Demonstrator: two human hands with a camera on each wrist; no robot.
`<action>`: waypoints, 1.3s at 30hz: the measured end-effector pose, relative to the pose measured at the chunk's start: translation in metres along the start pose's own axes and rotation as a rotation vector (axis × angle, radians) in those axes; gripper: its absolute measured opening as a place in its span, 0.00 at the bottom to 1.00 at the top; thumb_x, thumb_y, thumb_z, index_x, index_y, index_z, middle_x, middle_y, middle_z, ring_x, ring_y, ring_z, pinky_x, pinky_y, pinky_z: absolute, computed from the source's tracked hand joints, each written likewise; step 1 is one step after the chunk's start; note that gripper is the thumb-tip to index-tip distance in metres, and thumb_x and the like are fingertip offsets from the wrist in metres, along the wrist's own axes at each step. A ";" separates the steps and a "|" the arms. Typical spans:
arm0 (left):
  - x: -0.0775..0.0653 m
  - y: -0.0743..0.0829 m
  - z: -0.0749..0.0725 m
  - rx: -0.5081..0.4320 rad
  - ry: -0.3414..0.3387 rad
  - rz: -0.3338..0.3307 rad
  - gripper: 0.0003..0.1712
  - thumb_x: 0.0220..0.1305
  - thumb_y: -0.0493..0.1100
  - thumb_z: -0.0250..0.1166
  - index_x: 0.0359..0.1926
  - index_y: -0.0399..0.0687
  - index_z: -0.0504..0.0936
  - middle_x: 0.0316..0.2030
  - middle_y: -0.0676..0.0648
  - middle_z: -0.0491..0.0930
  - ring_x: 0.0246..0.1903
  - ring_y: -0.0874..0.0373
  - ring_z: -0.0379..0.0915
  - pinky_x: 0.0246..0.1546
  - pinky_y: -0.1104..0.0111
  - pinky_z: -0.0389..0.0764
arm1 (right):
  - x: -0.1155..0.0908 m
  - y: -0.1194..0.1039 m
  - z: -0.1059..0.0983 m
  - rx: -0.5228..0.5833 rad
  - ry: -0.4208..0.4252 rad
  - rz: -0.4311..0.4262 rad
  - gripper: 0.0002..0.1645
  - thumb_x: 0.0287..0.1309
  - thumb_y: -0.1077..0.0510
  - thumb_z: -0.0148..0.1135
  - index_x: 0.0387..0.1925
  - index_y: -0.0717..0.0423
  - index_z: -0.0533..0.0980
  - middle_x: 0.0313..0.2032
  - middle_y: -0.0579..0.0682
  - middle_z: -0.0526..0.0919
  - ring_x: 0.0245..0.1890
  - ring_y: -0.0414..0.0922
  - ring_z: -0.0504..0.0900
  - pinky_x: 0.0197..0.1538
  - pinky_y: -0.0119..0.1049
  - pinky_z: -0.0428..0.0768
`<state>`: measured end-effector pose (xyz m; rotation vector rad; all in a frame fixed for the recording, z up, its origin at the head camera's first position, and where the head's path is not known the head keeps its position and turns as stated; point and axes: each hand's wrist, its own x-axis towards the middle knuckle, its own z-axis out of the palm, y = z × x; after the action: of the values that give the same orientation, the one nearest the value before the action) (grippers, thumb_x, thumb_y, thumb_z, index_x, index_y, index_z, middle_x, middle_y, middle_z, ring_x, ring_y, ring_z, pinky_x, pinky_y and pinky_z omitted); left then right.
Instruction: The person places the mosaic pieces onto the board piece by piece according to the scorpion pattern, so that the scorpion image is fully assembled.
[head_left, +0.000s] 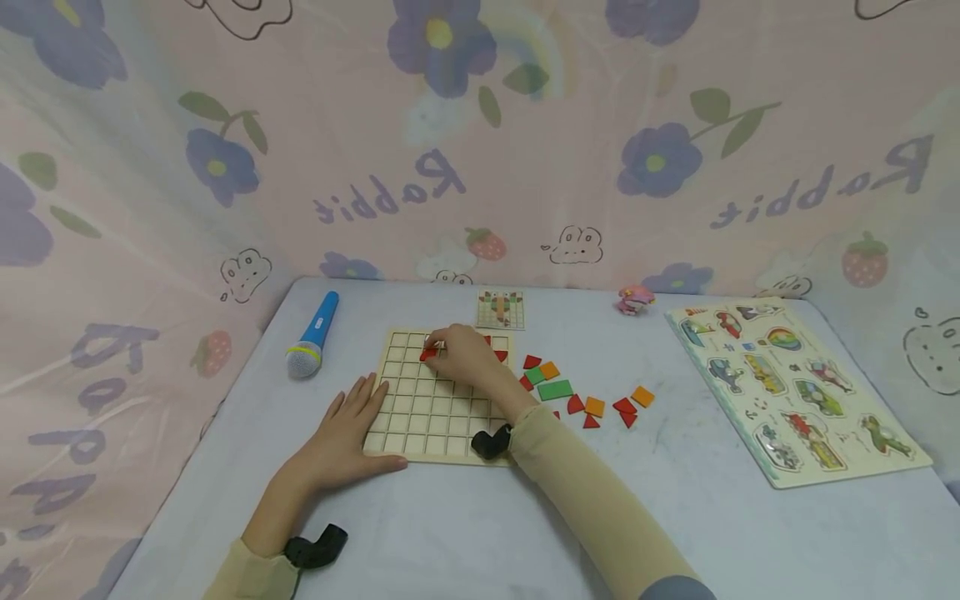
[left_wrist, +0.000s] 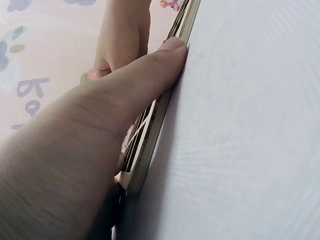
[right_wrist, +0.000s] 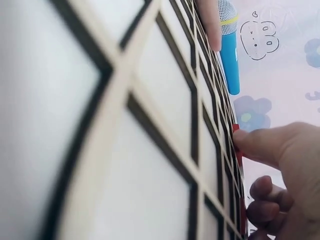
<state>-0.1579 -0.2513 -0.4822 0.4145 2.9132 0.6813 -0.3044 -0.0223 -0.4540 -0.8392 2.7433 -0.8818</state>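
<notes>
Pinching a red piece [head_left: 427, 355] with the right hand [head_left: 463, 354], toward the grid board's [head_left: 438, 425] far edge.
Left hand [head_left: 343, 440] spread at the near-left corner, gripping nothing. Piece looks light, stiff, maybe slippery; probably best taken by its thin edges.

Grid board [head_left: 438, 427]: pale wood, ruled into squares by darker lines; red pieces [head_left: 427, 354] upon it; right of it, loose pieces [head_left: 555, 389] in plain red, orange and green; left of it, microphone [head_left: 320, 327], blue handle, yellow band, silver-grey head; far right of it, puzzle board [head_left: 862, 472], cream with multicoloured pictures; beyond and right of it, figurine [head_left: 634, 300], mainly pink; behind it, backdrop [head_left: 525, 167], pale pink, printed with purple and blue flowers, green leaves, red strawberries; beneath it, tabletop [head_left: 450, 533], white.
</notes>
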 end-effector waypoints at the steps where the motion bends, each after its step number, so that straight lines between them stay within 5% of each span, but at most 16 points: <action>1: 0.000 0.000 0.000 0.001 0.001 0.002 0.73 0.55 0.77 0.71 0.85 0.40 0.51 0.84 0.34 0.44 0.84 0.37 0.34 0.80 0.38 0.40 | 0.000 0.000 0.000 0.004 0.001 0.004 0.13 0.69 0.55 0.69 0.52 0.50 0.88 0.41 0.51 0.90 0.28 0.41 0.74 0.32 0.32 0.72; 16: -0.002 -0.001 0.000 0.005 -0.001 -0.004 0.73 0.55 0.78 0.71 0.85 0.41 0.51 0.84 0.34 0.43 0.84 0.37 0.35 0.80 0.37 0.40 | -0.002 -0.002 0.002 0.101 0.040 0.100 0.10 0.69 0.54 0.70 0.49 0.49 0.89 0.43 0.49 0.88 0.32 0.43 0.77 0.33 0.33 0.73; 21: -0.002 -0.001 0.001 -0.002 0.003 0.003 0.72 0.55 0.77 0.72 0.85 0.40 0.51 0.84 0.34 0.44 0.84 0.37 0.35 0.80 0.37 0.40 | -0.008 0.004 -0.012 0.160 0.063 0.096 0.15 0.69 0.53 0.70 0.55 0.52 0.87 0.32 0.50 0.79 0.23 0.41 0.68 0.29 0.33 0.67; 29: 0.001 0.001 0.001 0.004 0.003 0.006 0.73 0.54 0.77 0.72 0.85 0.40 0.51 0.84 0.34 0.44 0.84 0.37 0.35 0.81 0.38 0.40 | -0.047 0.044 -0.058 0.290 0.195 0.101 0.17 0.69 0.55 0.71 0.54 0.60 0.86 0.27 0.48 0.73 0.25 0.42 0.66 0.29 0.34 0.66; 39: -0.001 0.000 0.000 -0.005 0.005 -0.001 0.73 0.54 0.77 0.72 0.85 0.39 0.51 0.84 0.33 0.44 0.84 0.37 0.34 0.81 0.38 0.39 | -0.107 0.110 -0.097 0.195 0.241 0.274 0.17 0.69 0.53 0.71 0.53 0.58 0.85 0.31 0.51 0.75 0.34 0.49 0.72 0.35 0.39 0.69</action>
<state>-0.1567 -0.2515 -0.4820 0.4121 2.9160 0.6900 -0.2947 0.1587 -0.4419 -0.3315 2.8121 -1.2331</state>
